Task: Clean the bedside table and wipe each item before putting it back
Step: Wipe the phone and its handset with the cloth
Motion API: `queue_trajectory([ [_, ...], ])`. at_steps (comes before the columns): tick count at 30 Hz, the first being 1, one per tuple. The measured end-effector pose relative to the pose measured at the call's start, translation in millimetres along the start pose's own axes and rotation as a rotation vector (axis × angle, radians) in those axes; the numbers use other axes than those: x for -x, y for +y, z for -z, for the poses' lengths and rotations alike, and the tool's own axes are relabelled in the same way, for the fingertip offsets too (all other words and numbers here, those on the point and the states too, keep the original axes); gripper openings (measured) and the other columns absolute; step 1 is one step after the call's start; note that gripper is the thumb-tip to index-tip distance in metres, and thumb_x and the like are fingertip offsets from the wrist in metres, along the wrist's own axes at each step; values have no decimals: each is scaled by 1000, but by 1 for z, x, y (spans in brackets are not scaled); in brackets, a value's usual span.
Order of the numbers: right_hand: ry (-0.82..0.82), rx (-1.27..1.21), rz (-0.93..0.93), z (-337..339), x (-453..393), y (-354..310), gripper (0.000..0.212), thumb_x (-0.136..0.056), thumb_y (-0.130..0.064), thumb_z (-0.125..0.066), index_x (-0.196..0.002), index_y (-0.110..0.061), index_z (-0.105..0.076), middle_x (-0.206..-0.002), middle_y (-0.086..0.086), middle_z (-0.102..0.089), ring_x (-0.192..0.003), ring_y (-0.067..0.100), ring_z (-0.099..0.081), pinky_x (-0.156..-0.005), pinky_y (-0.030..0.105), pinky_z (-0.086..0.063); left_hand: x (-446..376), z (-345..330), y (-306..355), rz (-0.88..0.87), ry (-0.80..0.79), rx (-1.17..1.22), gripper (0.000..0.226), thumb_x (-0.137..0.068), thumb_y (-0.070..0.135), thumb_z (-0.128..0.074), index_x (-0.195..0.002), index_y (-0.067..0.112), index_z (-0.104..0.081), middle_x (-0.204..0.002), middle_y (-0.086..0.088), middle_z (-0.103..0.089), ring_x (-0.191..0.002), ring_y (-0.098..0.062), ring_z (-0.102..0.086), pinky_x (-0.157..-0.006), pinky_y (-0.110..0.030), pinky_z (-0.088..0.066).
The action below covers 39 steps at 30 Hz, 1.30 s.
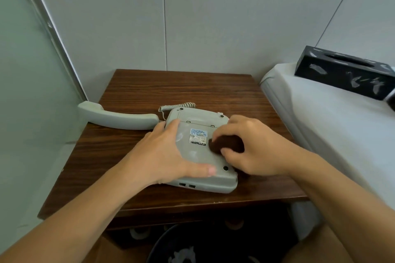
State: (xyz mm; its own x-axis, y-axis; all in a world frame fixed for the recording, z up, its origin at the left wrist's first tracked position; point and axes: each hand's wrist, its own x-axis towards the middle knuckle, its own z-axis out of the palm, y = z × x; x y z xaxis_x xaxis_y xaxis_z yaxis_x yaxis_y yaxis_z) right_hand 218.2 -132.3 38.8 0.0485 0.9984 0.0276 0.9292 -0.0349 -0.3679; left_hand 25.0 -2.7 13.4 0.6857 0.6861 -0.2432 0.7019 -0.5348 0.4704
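A beige telephone base lies upside down on the dark wooden bedside table, its label facing up. My left hand lies flat on the base's left side, thumb along its near edge, holding it down. My right hand grips a bunched dark brown cloth and presses it onto the base's right half. The handset lies on the table's left edge, joined to the base by a coiled cord.
A white bed borders the table on the right, with a black tissue box on it. A wall stands behind and a glass panel on the left. A dark round bin sits on the floor below the table's front.
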Motion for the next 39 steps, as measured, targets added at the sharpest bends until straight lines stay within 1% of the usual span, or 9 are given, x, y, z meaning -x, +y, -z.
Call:
queue_trajectory([
  [3,-123,-61,70,11,14,-13,23,-87,-23,-72,-106,-34,-76,-102,-18,-67,-101,1,-61,-86,13,-46,2,-1,1,-28,-9,-7,153,-40,99,-69,-163,34,-3,-165,13,-16,-151,-14,-24,-116,-39,-37],
  [6,-55,-69,26,13,1,-2,23,-88,-21,-72,-106,-34,-78,-95,-22,-68,-96,-4,-62,-81,8,-45,2,-3,1,-42,-10,-6,155,-39,99,-67,-163,34,-3,-166,15,-14,-151,-14,-24,-117,-42,-37],
  [8,-4,-15,-22,11,-10,5,23,-90,-25,-71,-110,-35,-77,-97,-20,-65,-95,1,-62,-81,11,-45,2,-1,-2,-60,-14,20,150,-40,96,-71,-161,35,-7,-159,17,-21,-147,-12,-30,-114,-42,-41],
  [11,-13,50,-31,7,-11,9,23,-91,-31,-69,-112,-39,-74,-102,-15,-61,-95,6,-59,-83,25,-50,5,3,-18,-108,-46,148,139,-47,76,-87,-158,39,-12,-147,23,-27,-135,-7,-37,-106,-33,-44],
  [14,-98,2,67,7,2,-1,24,-89,-32,-70,-112,-39,-73,-104,-17,-63,-99,4,-60,-87,21,-48,8,3,-33,-130,-76,218,143,-42,70,-91,-158,44,-11,-148,21,-33,-129,-5,-44,-106,-32,-48],
  [23,-77,13,265,-12,-20,-37,20,-90,-39,-65,-110,-38,-72,-98,-13,-61,-90,8,-60,-81,33,-53,6,-1,-38,-163,-84,309,152,-46,62,-96,-163,40,-2,-151,24,-31,-134,1,-40,-109,-25,-42],
  [29,-264,-27,230,15,-2,-26,20,-88,-36,-70,-108,-36,-74,-103,-22,-64,-100,-1,-61,-87,21,-50,6,-7,-38,-168,-78,340,154,-40,66,-95,-162,44,-5,-157,24,-29,-140,0,-36,-117,-31,-39],
  [36,-73,75,249,-10,-38,-43,16,-92,-40,-65,-107,-38,-70,-91,-13,-58,-85,6,-57,-75,19,-44,4,-9,-36,-167,-62,362,155,-36,69,-94,-162,43,-7,-161,19,-28,-145,-3,-34,-120,-35,-38],
  [39,-226,50,245,5,-27,-44,16,-90,-40,-66,-104,-37,-73,-95,-15,-65,-91,5,-62,-81,25,-51,5,-8,-37,-168,-54,354,155,-36,68,-95,-161,45,-8,-157,20,-32,-142,-4,-37,-118,-36,-40],
])
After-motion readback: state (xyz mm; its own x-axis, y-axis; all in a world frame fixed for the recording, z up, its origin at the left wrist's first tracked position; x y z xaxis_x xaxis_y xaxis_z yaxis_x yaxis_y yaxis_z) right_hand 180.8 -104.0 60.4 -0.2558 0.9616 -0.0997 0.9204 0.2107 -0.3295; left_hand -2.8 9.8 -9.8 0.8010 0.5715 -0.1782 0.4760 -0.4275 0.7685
